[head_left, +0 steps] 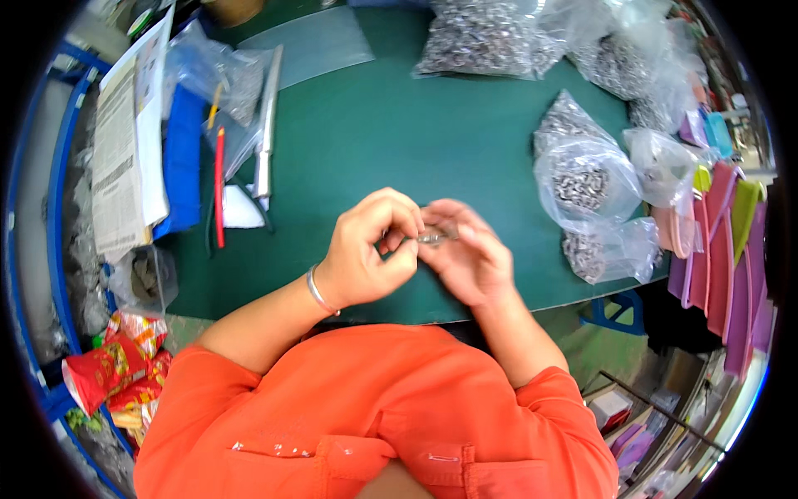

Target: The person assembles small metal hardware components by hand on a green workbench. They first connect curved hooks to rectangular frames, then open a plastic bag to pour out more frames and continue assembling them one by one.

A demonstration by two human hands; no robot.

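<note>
1 small, blurred, silvery-grey piece in the pinch of the left hand, right hand loosely spread alongside.

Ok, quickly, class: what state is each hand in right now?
Left hand: closed, pinching a small, slim, silvery metal-looking piece.
Right hand: partly open, cupped beside that piece; contact cannot be told.

The held piece looks metallic — the tabletop smooth.

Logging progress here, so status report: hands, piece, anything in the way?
Left hand pinching small shiny piece. Right hand at its other end, grip unclear. Filled plastic bags off right, apart from both hands.
</note>
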